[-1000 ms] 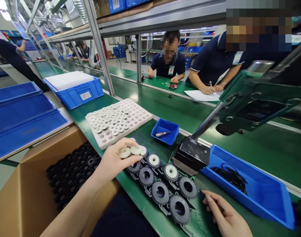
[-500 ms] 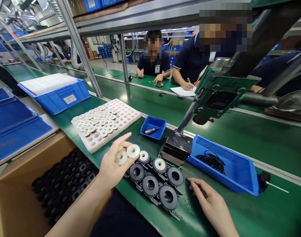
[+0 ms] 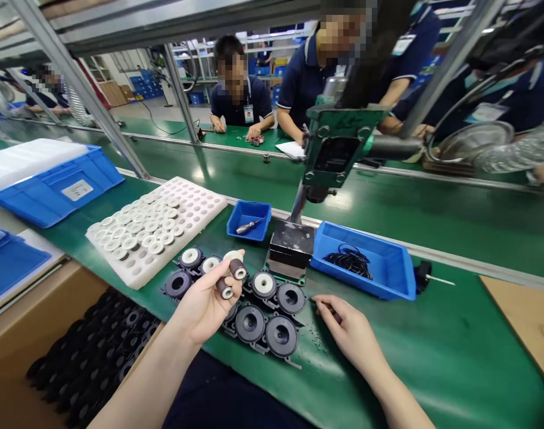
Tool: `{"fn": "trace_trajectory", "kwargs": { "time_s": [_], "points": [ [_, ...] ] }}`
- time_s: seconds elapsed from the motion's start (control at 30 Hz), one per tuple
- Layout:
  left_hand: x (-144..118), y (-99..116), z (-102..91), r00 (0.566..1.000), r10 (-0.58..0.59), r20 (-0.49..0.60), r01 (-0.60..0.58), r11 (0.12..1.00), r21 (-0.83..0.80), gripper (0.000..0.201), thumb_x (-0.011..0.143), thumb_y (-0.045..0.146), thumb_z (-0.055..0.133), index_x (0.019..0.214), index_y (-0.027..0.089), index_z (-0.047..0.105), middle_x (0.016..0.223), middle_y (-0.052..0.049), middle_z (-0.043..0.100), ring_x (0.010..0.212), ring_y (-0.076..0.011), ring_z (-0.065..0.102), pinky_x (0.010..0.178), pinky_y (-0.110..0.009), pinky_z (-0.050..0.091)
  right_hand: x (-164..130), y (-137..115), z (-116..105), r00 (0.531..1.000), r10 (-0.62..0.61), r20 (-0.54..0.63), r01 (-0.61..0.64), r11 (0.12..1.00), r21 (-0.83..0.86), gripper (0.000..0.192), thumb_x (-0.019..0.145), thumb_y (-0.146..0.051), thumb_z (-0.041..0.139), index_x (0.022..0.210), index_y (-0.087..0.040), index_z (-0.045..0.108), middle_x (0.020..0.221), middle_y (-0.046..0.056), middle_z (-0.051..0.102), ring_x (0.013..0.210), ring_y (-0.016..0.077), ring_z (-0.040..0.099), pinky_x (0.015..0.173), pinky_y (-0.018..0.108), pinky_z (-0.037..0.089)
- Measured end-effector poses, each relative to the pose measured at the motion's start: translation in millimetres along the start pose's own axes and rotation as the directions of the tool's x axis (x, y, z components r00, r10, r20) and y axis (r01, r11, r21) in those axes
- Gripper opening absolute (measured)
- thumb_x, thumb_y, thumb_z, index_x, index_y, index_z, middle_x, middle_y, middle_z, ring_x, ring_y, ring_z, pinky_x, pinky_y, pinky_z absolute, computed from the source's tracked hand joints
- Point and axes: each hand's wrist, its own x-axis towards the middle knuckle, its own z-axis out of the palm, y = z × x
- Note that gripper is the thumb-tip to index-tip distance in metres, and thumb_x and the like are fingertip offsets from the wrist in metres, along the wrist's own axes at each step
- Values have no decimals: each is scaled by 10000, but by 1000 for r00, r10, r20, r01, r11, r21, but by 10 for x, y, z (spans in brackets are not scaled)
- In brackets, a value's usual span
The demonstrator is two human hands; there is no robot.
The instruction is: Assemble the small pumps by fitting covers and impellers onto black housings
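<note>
Head view, from your left: a blue crate (image 3: 52, 187) sits at the far edge of the green table (image 3: 432, 351), and nearer you a cardboard box (image 3: 39, 322) holds black parts. Beside the crate lies a white foam tray (image 3: 195, 205) with white discs filling its left part. Your left hand (image 3: 204, 301) hovers above a cluster of black round housings (image 3: 249, 322), its fingers closed on two small rollers (image 3: 231, 279) pinched at the fingertips. Behind the cluster stand a small blue bin (image 3: 249, 217) and a dark press block (image 3: 292, 244). Your right hand (image 3: 352, 333) rests flat on the table just right of the housings, fingers loosely spread, holding nothing. Beyond it, a long blue tray (image 3: 388, 280) holds black rings (image 3: 350, 262)
</note>
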Motion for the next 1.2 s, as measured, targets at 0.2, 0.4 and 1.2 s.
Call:
{"fn": "trace_trajectory", "kwargs": {
  "time_s": [0.2, 0.4, 1.2],
  "points": [
    [-252, -256, 305, 983, -165, 83, 164, 986, 18, 353, 935, 144, 637, 1285, 114, 605, 842, -32, 582, 498, -7, 481, 449, -124, 456, -54, -6, 17, 998, -62, -11, 62, 997, -41, 303, 993, -369, 440, 1043, -214, 696, 1045, 65, 761, 985, 225, 715, 889, 370, 556],
    [-509, -625, 543, 825, -528, 204, 515, 849, 113, 264, 893, 254, 723, 1136, 159, 681, 672, 21, 535, 418, -6, 463, 407, -116, 405, -103, -47, 37, 991, -125, -45, 123, 992, -42, 221, 985, -226, 472, 1001, -205, 692, 1000, 62, 757, 951, 203, 702, 859, 334, 543],
    [191, -517, 152, 872, 203, 445, -407, -203, 891, 362, 836, 395, 726, 1163, 245, 692, 947, -46, 752, 807, -201, 702, 768, -331, 584, -172, -148, 35, 973, -228, 43, 231, 949, -216, 182, 997, -216, 498, 1021, -166, 672, 919, 77, 703, 885, 211, 625, 831, 336, 491]
  ]
}}
